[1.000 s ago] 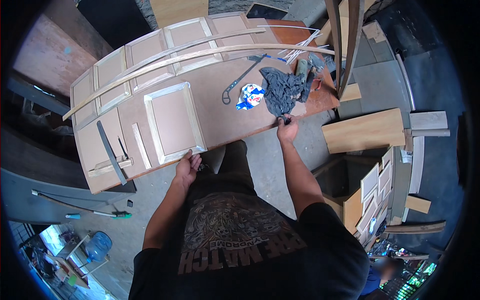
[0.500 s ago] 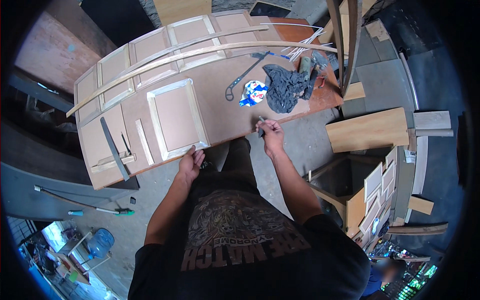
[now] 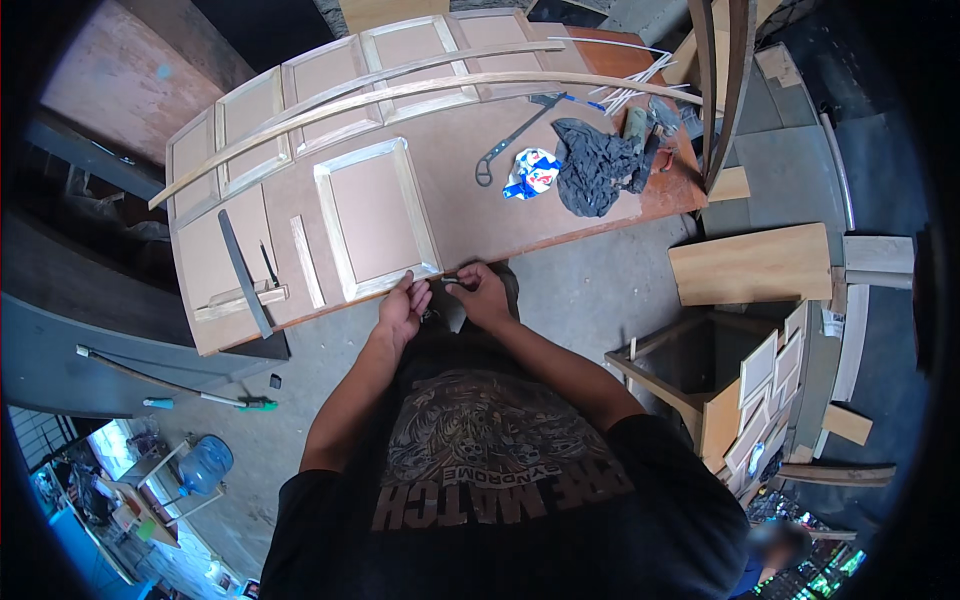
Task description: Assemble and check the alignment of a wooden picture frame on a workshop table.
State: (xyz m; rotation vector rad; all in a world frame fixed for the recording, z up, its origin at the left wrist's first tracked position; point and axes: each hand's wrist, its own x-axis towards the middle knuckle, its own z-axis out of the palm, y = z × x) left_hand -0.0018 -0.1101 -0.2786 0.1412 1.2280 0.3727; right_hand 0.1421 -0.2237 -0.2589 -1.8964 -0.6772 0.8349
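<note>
A wooden frame of pale mitred strips lies on the brown board, its near side along the workbench's front edge. At this near side my left hand has its thumb on the strip and its fingers curled below, holding the frame's edge. Just right of the frame's near corner, my right hand is closed in a pinch around a small, thin, greyish piece. Its kind is too small to make out. The fingertips of both hands are close together but apart.
Two long wooden strips cross the bench. On its right lie a handsaw, a crumpled blue-white wrapper, a dark cloth and thin white sticks. At left are a dark flat bar and a short strip.
My right hand has moved left from near the wrapper to beside my left hand, bringing the small piece along. My left hand stays at the frame. The whole view has shifted slightly.
</note>
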